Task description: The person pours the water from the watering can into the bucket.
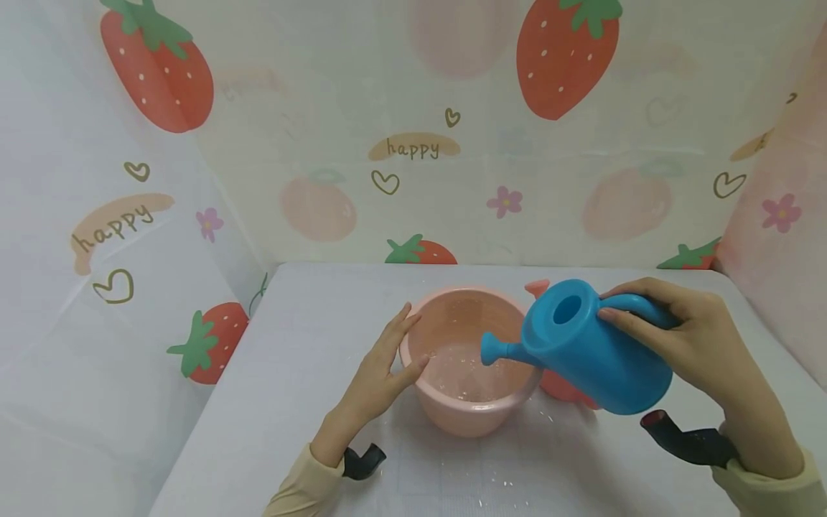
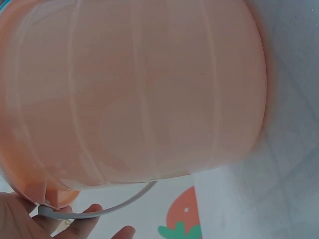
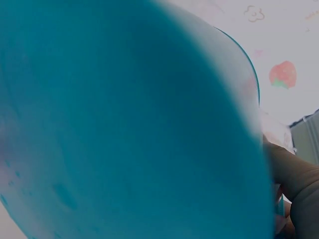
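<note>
In the head view a pink bucket (image 1: 470, 420) stands upright on the table, with shiny drops inside. My left hand (image 1: 381, 370) holds its left rim, thumb over the inner side and fingers along the edge. In the left wrist view the bucket wall (image 2: 144, 99) fills most of the picture, and fingers show beside its grey handle (image 2: 107, 211). My right hand (image 1: 691, 334) grips the handle of a blue watering can (image 1: 597, 359), tilted left with its spout over the bucket's opening. The can's body (image 3: 129, 124) covers most of the right wrist view.
A coral-red item (image 1: 565, 388) sits behind the can, mostly hidden by it. Small glinting drops dot the white table (image 1: 310, 345) in front of the bucket. A strawberry-printed cloth (image 1: 413, 208) hangs along the back and sides.
</note>
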### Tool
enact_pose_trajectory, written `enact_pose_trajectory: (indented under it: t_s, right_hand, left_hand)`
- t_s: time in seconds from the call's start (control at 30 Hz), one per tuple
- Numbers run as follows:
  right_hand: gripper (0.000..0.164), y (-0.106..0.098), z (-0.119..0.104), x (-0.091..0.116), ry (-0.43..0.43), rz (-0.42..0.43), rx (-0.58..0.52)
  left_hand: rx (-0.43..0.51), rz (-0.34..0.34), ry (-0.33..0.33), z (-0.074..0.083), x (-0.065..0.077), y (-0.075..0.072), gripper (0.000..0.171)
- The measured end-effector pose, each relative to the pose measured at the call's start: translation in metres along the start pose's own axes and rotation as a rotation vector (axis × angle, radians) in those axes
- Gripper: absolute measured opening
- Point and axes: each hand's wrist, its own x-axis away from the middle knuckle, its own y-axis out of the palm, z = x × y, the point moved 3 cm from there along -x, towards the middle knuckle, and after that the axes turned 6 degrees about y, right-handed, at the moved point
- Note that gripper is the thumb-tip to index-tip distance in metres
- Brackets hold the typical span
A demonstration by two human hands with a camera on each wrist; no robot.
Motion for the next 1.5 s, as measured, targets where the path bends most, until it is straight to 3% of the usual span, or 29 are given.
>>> enact_pose_trajectory:
  t_s: [1.5]
  right_hand:
    - [0.032, 0.0, -0.01, -0.009, -0.05, -0.046, 0.073]
  left_hand:
    - [0.014, -0.012, 0.008, -0.003, 0.0, 0.001, 0.06]
